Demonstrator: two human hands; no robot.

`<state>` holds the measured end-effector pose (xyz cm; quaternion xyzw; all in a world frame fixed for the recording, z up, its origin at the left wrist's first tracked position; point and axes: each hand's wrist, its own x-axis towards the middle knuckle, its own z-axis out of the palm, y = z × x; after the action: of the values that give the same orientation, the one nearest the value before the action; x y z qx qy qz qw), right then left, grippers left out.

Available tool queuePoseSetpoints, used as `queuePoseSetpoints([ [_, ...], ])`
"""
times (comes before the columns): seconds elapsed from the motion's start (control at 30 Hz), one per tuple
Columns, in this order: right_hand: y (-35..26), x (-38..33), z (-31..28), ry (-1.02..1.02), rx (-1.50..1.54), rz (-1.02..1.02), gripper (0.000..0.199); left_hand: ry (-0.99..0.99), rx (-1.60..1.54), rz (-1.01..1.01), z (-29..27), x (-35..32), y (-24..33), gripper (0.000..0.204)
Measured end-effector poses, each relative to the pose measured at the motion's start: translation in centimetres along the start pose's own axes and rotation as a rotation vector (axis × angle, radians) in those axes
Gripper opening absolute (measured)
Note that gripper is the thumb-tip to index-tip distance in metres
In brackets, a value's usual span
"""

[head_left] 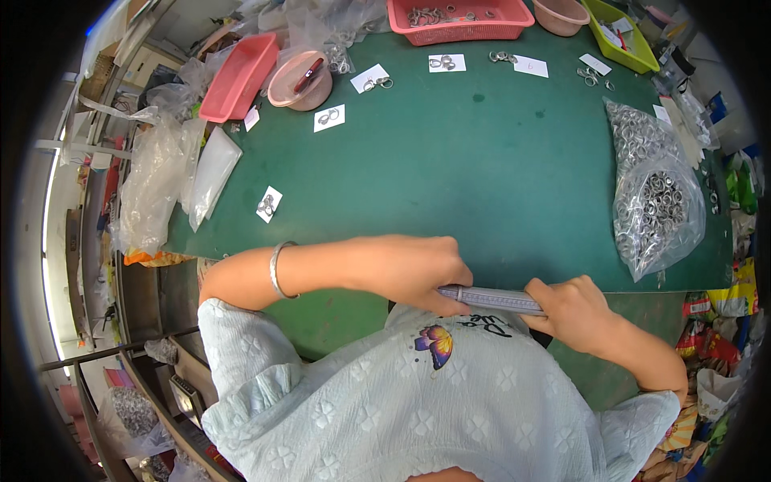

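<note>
A grey ring mandrel (502, 300) with scale markings lies level in front of my body, close to the table's near edge. My right hand (569, 312) is closed round its right end. At the other end, the fingers of my left hand (422, 271) are closed on it, knuckles up, and a silver bangle circles that wrist. A thin pale band (459, 294) shows round the mandrel beside my left fingertips; I cannot tell if it is a ring. Beyond my hands, small groups of silver rings lie on or beside white cards, one such card (269, 204) being nearest my left forearm.
On the green table (450, 177), a clear bag of many silver rings (654, 193) stands at the right. Pink baskets (458, 30), a round pink bowl (299, 100) with a red tool, and a lime basket (634, 56) line the back. Plastic bags (161, 181) lie left.
</note>
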<state>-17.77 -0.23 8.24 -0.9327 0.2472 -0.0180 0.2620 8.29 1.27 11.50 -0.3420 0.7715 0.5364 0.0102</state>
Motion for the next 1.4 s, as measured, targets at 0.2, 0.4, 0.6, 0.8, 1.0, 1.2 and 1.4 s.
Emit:
queuePoseSetpoints([
  [0.2,0.6,0.3,-0.4,0.031,-0.054,0.054,0.029,0.137,0.146,0.074,0.0,0.6,-1.2,0.025],
  [0.4,1.2,0.6,-0.3,0.046,0.462,0.249,0.027,1.034,0.686,0.26,2.7,1.4,-0.7,0.034],
  [0.6,1.0,1.6,2.2,-0.085,1.401,0.43,0.021,1.326,-1.008,0.394,7.6,6.1,-4.0,0.054],
  [0.8,1.3,2.6,5.4,-0.154,1.685,0.368,0.038,0.988,-1.204,0.366,7.0,7.2,-4.1,0.045],
  [1.0,2.0,2.9,7.1,-0.206,1.807,0.222,0.039,0.97,-1.245,0.451,7.4,7.0,-3.8,0.04],
  [1.2,2.0,3.9,9.0,0.11,1.298,0.174,0.028,0.86,-1.323,0.299,8.7,6.9,-3.9,0.038],
  [1.4,1.4,5.0,6.1,0.645,0.772,-0.025,0.051,1.073,-0.711,0.217,7.8,6.9,-2.5,0.023],
])
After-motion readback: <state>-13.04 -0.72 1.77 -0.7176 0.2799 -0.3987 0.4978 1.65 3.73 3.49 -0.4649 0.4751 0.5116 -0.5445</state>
